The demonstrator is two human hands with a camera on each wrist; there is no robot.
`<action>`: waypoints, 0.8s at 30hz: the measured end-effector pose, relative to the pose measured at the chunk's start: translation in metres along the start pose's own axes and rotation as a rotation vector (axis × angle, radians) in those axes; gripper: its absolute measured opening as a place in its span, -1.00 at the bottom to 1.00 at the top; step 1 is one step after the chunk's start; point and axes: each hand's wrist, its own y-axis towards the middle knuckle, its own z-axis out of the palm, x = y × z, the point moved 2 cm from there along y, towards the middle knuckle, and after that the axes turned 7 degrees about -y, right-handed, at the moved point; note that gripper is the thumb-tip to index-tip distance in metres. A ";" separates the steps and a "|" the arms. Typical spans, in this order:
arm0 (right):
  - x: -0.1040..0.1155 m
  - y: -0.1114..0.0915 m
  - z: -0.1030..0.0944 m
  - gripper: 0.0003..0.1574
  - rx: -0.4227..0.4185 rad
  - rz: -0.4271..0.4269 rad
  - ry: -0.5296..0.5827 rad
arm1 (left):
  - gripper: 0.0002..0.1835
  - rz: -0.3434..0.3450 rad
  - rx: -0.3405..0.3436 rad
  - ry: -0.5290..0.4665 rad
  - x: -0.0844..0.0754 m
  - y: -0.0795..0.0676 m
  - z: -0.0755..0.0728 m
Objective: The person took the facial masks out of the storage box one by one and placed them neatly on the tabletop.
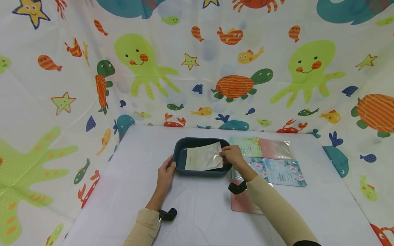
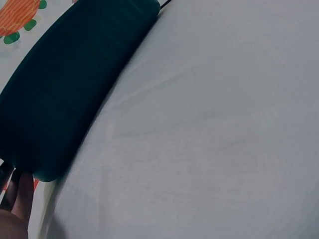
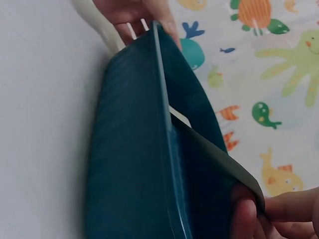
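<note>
A dark blue rectangular basin (image 1: 201, 173) stands on the white-covered table, and its outer wall (image 2: 75, 84) fills the upper left of the left wrist view. At its left end my left hand (image 1: 165, 175) holds the rim. Inside lies a pale cream sheet-mask packet (image 1: 201, 157) with faint print, slightly tilted. My right hand (image 1: 233, 155) pinches the packet's right edge between thumb and fingers, over the basin's right end. From the right wrist view the packet (image 3: 219, 157) appears edge-on, rising past the rim.
Right of the basin lie several flat packets: a green one (image 1: 243, 146), a pink one (image 1: 275, 149), blue floral ones (image 1: 284, 172) and another pink one (image 1: 246, 203) partly under my right forearm. A sea-animal curtain (image 1: 197, 92) hangs behind the table.
</note>
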 end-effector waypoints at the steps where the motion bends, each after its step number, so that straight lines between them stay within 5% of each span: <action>1: 0.000 -0.001 -0.002 -0.69 -0.003 0.000 -0.005 | -0.50 0.002 0.003 0.006 0.000 0.000 0.000; 15: -0.002 -0.014 -0.037 -0.60 -0.017 -0.042 -0.005 | -0.51 0.007 0.008 0.016 -0.003 0.001 -0.001; 24: -0.006 -0.023 -0.063 -0.57 -0.022 -0.066 0.012 | -0.53 0.042 0.013 0.040 -0.033 -0.012 0.000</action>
